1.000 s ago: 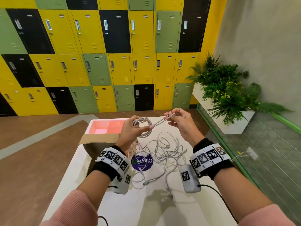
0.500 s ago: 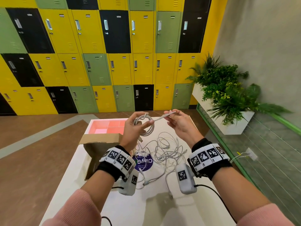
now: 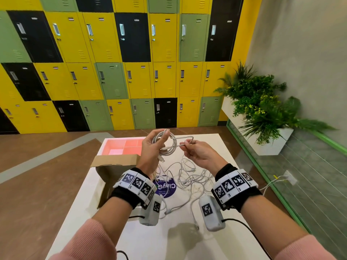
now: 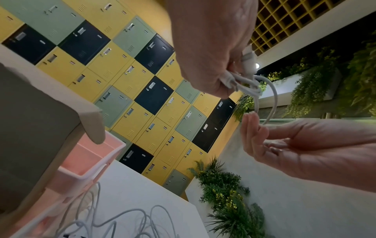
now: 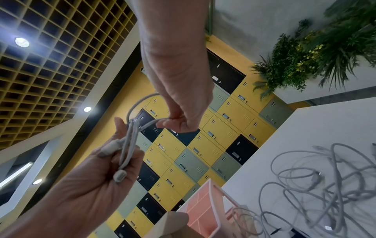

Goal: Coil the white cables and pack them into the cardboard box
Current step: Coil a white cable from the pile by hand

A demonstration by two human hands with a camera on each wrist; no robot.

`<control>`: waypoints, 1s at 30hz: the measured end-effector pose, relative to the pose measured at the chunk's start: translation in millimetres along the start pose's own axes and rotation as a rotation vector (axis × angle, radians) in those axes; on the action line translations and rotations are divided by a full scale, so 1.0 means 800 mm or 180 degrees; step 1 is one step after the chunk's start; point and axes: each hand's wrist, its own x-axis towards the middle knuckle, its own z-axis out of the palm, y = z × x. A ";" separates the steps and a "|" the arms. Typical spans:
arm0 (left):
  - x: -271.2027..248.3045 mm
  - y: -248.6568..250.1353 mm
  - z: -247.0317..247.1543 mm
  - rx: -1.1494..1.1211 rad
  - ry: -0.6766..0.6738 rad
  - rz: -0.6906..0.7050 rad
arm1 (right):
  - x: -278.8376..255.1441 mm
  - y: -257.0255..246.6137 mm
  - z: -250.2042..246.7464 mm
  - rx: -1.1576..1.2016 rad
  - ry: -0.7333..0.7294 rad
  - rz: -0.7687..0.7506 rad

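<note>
Left hand (image 3: pixel 153 147) hides part of the coiled cable (image 3: pixel 169 145).

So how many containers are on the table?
2: a box at the left edge, lying open, and a pink tray just behind it, at the far end. Others may be hidden.

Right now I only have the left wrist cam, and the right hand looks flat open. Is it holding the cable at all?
Observer: Yes. The right wrist view shows the right hand pinching a strand of the coiled white cable between thumb and fingers.
Operator: Is the coil secure in the left?
Observer: In the head view the left hand grips the loops, with one plug hanging below the palm.
Operator: How much is left on the table?
Observer: The head view shows a tangle of loose cables on the white table, right of the open cardboard box.
</note>
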 end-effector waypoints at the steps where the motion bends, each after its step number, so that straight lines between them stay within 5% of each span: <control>1: 0.000 -0.001 -0.002 0.0010 -0.0035 -0.0042 | -0.001 0.001 0.000 0.0003 -0.0039 0.0033; 7: -0.001 -0.010 -0.011 0.0086 -0.0604 -0.0498 | -0.007 0.003 -0.001 0.0003 -0.0327 0.0236; 20: -0.020 0.009 0.014 -0.0131 -0.0514 -0.0285 | -0.022 0.004 0.011 -0.1037 -0.1101 -0.0016; 28: -0.012 0.018 0.018 -0.0131 -0.0140 0.0030 | -0.029 -0.002 0.000 0.0062 -0.1777 0.0372; 30: -0.015 0.019 0.018 -0.0038 -0.0194 0.0016 | -0.031 -0.003 0.002 -0.0226 -0.1834 0.0280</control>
